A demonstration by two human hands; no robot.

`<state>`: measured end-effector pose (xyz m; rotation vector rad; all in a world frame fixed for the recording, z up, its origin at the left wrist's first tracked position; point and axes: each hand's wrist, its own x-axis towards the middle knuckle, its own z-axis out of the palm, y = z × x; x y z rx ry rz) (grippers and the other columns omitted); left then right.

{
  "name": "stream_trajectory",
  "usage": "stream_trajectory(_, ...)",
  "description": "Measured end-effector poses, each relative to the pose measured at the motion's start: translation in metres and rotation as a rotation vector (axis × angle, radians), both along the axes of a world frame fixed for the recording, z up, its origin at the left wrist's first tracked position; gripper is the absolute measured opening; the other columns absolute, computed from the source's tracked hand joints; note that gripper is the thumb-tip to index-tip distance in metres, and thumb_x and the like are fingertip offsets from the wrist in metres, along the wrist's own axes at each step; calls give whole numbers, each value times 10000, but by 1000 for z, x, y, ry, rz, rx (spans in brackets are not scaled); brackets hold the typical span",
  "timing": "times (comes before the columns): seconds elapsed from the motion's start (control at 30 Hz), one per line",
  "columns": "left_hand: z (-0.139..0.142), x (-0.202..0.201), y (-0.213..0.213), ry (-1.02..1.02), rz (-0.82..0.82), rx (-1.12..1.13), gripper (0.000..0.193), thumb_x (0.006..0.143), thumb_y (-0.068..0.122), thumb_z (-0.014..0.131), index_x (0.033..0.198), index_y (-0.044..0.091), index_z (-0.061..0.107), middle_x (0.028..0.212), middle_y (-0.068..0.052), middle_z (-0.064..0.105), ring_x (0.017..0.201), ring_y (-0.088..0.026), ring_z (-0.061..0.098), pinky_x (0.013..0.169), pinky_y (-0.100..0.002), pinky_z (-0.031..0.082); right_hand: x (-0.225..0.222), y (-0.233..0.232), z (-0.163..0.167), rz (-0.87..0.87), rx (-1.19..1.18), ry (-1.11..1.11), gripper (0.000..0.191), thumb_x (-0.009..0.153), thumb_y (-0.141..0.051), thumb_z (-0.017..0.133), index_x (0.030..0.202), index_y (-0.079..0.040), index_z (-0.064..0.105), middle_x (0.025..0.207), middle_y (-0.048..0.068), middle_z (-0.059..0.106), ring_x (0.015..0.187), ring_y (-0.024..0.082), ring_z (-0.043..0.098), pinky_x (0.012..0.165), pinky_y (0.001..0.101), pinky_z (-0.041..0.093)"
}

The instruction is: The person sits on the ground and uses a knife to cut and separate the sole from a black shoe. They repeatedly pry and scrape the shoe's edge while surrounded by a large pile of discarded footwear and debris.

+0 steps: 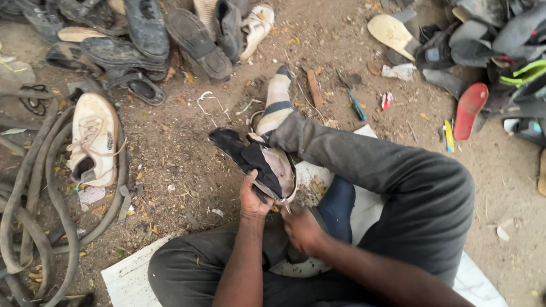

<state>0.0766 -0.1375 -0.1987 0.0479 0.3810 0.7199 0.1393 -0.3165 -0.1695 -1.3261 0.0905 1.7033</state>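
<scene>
Hands meet right over the lap here: left hand (253, 199) is clamped on the heel end of a black shoe (256, 162) with a pale worn inside, which lies across the lap, toe pointing away. Right hand (301, 227) sits just below it, fingers curled shut, and it looks like a thin metal tool pokes out toward the shoe's edge, though that bit is too small to be sure. Person sits on a white board (128, 276) on bare dirt, one leg stretched out in a striped sock (277, 102). A beige sneaker (92, 139) lies off to the left beside old rubber hoses (34, 187).
</scene>
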Motion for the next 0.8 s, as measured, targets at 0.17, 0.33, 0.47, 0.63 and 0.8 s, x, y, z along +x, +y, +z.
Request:
stream_trajectory(0.17, 18, 0, 0, 111, 56, -59, 214, 890, 209, 638, 1064, 101, 699, 956, -24, 744, 871, -202, 720, 796, -373, 591, -21, 2, 32, 68, 33, -438, 161, 1025, -308, 583, 1026, -147, 591, 586, -4, 454, 415, 121, 412, 361, 328, 314)
stream_trajectory(0.33, 18, -8, 7, 24, 35, -84, 151, 906, 220, 694, 1019, 121, 706, 894, -11, 753, 788, -210, 738, 731, -383, 606, -24, 20, 41, -146, 76, 13, 160, 1041, -318, 509, 1006, -162, 517, 578, 18, 468, 320, 173, 344, 320, 356, 275)
stream_trajectory(0.47, 7, -25, 18, 126, 68, -47, 119, 889, 220, 722, 924, 115, 677, 758, -51, 716, 609, -238, 708, 567, -377, 589, -39, 23, 43, -126, 51, -111, 153, 1029, -301, 570, 978, -173, 504, 552, 9, 438, 315, 166, 350, 299, 351, 254)
stream_trajectory(0.63, -1, -38, 31, 222, 29, -36, 97, 859, 178, 735, 852, 115, 662, 739, -44, 702, 581, -240, 693, 548, -378, 588, -48, 38, 29, -105, 4, -42, 198, 1043, -322, 541, 948, -153, 503, 556, 2, 432, 322, 151, 342, 311, 335, 261)
stream_trajectory(0.8, 14, -78, 74, 978, 52, 24, 270, 787, 187, 803, 994, 32, 725, 750, -100, 710, 627, -302, 686, 629, -486, 591, -72, 24, 4, -40, 74, -152, 206, 1053, -283, 637, 968, -103, 585, 566, 3, 442, 390, 129, 416, 352, 344, 276)
